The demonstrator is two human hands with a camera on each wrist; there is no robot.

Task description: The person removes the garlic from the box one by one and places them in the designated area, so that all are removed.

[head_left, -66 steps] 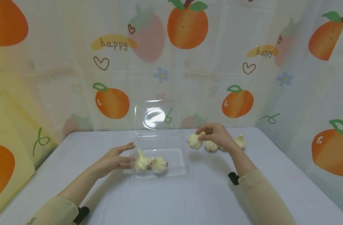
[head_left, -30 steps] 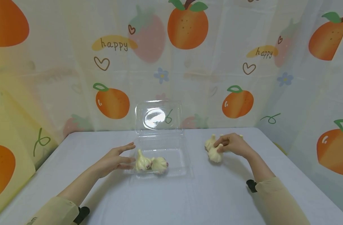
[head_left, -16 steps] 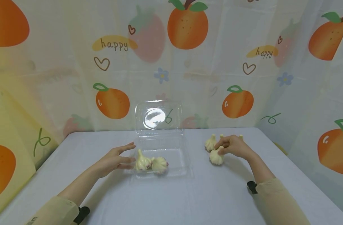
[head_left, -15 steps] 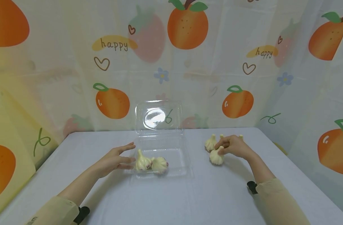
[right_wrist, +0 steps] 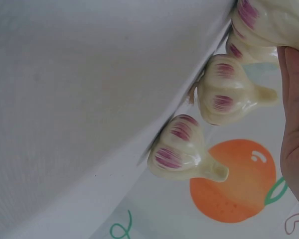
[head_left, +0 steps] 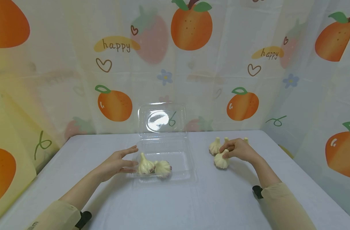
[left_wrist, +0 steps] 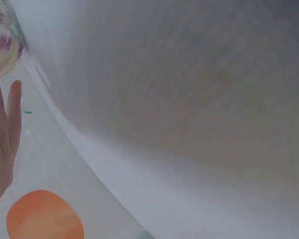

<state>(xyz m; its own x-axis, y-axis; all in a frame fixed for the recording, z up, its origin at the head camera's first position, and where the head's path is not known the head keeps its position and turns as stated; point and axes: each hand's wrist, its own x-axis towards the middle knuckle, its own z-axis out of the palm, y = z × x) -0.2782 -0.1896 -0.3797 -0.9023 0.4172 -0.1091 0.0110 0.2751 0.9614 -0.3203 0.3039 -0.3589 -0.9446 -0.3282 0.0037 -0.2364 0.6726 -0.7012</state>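
Note:
My right hand (head_left: 240, 149) pinches a cream garlic bulb (head_left: 221, 160) by its stem, low over the table on the right. Just behind it stands another garlic bulb (head_left: 214, 147), and more bulbs are partly hidden by the hand. The right wrist view shows purple streaks on a garlic bulb (right_wrist: 224, 89) beside the hand. On the left, my left hand (head_left: 117, 163) has its fingers extended at the left side of a clear plastic clamshell box (head_left: 182, 163). Inside the box lie two garlic bulbs, one with its stem up (head_left: 146, 165) and one tipped over (head_left: 163, 168).
The clamshell's lid (head_left: 175, 127) stands raised at the back, near the table's far edge. A white cloth (head_left: 169, 204) covers the table. Fruit-printed curtains (head_left: 203, 80) close off the back and both sides.
Compared with 2.2 s ago, my right hand has gone right and nearer, a garlic bulb in its fingers; it has barely shifted in the last half second. The left hand stays put.

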